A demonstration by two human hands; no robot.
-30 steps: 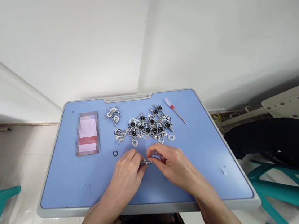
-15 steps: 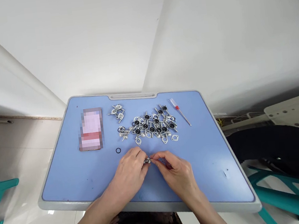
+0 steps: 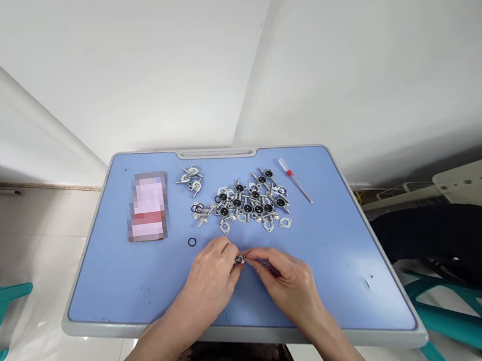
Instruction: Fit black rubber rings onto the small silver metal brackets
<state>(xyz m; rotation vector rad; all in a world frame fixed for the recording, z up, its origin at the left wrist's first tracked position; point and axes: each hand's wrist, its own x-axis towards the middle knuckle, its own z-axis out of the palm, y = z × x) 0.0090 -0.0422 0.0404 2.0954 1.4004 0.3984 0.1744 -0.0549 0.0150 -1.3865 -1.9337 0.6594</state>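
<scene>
My left hand (image 3: 214, 268) is closed around a small metal valve fitting (image 3: 239, 260), whose silvery end shows past the fingertips. Just to its right, the thumb and forefinger of my right hand (image 3: 286, 274) are pinched together at the fitting's edge. Whatever lies between those fingertips is too small to make out. A black O-ring (image 3: 192, 242) lies flat on the blue tabletop, beyond my left hand. Farther back spreads a pile of metal fittings with round black faces (image 3: 248, 208), mixed with loose oval plates (image 3: 285, 222).
A few metal fittings (image 3: 191, 178) sit apart at the back. On the left lies a blurred phone (image 3: 147, 206); on the right, a screwdriver (image 3: 296, 179) with a clear and red handle. Green stools (image 3: 0, 298) flank the table (image 3: 324, 287). A person's dark-clothed leg (image 3: 445, 237) is at the right.
The camera view has shifted slightly, moving the table a little within the picture. Both hands stay together at the fitting, with only a tiny shift of the right fingertips.
</scene>
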